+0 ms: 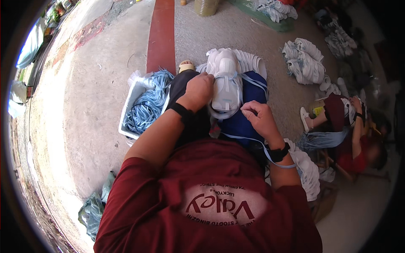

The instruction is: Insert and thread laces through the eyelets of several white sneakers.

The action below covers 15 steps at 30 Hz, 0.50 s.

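Observation:
A white shoe upper (225, 90) with light blue lacing across its middle lies over my lap, at the front of a stack of similar white uppers (252, 62). My left hand (199, 90) is closed against the upper's left edge; its fingertips are hidden. My right hand (258, 116) is pinched, thumb against finger, just right of the upper's near end. Whatever it pinches is too small to make out. A loose light blue lace (255, 80) loops over the blue cloth (236, 126) on my right thigh. Another lace (266, 152) runs across my right wrist.
Beside my left leg stands a white foam box (125, 117) of light blue laces (147, 107). White uppers (303, 61) lie piled on the floor at right, more (306, 173) by my right elbow. A seated person (356, 139) works at far right. A dark green plastic bag (92, 213) lies lower left.

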Tool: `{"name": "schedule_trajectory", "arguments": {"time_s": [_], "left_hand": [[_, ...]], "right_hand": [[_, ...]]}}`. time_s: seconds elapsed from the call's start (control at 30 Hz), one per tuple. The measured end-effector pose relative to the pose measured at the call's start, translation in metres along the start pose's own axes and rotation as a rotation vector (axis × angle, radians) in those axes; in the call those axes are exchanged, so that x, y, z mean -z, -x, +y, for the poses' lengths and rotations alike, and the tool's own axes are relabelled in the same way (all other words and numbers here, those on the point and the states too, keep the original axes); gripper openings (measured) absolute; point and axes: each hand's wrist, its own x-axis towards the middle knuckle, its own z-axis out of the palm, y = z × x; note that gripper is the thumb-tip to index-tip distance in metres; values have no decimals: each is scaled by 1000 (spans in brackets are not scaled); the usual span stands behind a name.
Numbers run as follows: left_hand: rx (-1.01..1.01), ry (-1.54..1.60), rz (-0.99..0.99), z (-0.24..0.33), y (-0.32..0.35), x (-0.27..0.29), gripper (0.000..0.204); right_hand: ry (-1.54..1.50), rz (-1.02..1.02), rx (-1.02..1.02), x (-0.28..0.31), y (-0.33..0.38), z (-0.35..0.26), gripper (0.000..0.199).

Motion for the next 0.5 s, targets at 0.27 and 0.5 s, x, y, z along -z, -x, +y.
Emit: {"name": "schedule_trajectory", "arguments": {"time_s": [0.27, 0.5], "left_hand": [[172, 919, -59, -5, 5, 18, 15], [220, 1494, -374, 55, 43, 101, 18]], "right_hand": [[36, 41, 89, 11, -17, 0, 6], [86, -18, 346, -24, -68, -31, 27]]}}
